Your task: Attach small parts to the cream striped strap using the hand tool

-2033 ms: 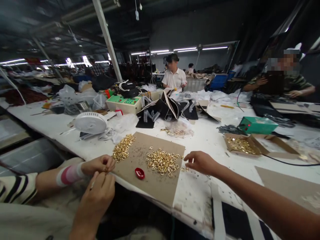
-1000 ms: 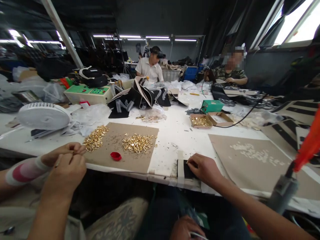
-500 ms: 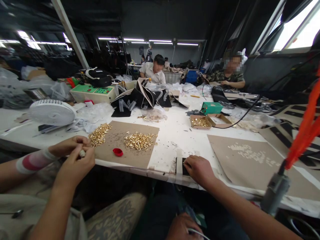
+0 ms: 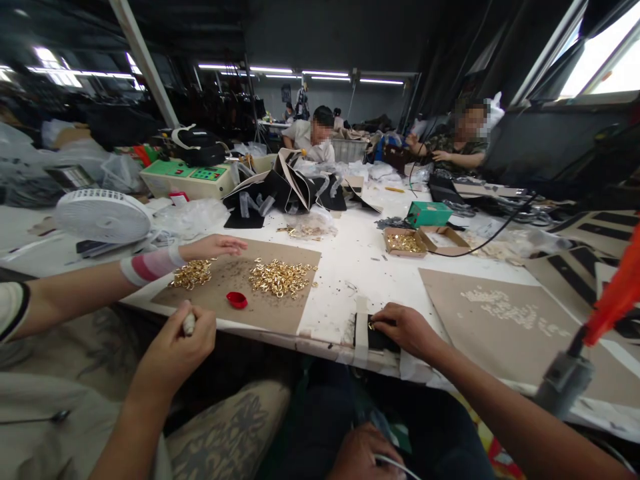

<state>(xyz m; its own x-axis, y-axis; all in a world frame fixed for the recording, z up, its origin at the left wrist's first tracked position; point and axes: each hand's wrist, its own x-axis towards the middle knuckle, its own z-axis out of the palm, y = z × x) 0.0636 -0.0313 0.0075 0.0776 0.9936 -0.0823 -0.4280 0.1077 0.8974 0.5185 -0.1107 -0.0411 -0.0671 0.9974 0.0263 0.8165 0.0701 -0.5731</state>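
— So, where is the right hand (image 4: 407, 331)?
— At the near edge of the white table (image 4: 360, 267), knuckles up. Thumb and forefinger are pinched together on a small gold fitting (image 4: 371, 326), pressing it onto a black pad (image 4: 379, 344).
— Which way does the fitting point?
— Too small to tell (only a glint shows past the fingertips). The pad lies flush with the table edge, beside a white tape strip (image 4: 361, 327). The hand covers its right part, so I cannot tell its long axis.
— And the left hand (image 4: 363, 459)?
— Low in the lap, cut off by the bottom of the frame. A white cord (image 4: 393, 463) crosses it; whether the fingers grip it, I cannot tell.
— Room to move?
— Bare tabletop beyond the pad. To the right lies a cardboard sheet (image 4: 500, 340), and an orange-handled tool (image 4: 615, 297) stands well apart. To the left, another cardboard sheet (image 4: 295, 313) carries a pile of gold rings (image 4: 280, 277) and a red cap (image 4: 237, 299).
— Anyone else close?
— A co-worker's hand (image 4: 215, 247) lies flat over that sheet; the co-worker's other hand (image 4: 175, 350) clenches a small white tool below the edge.
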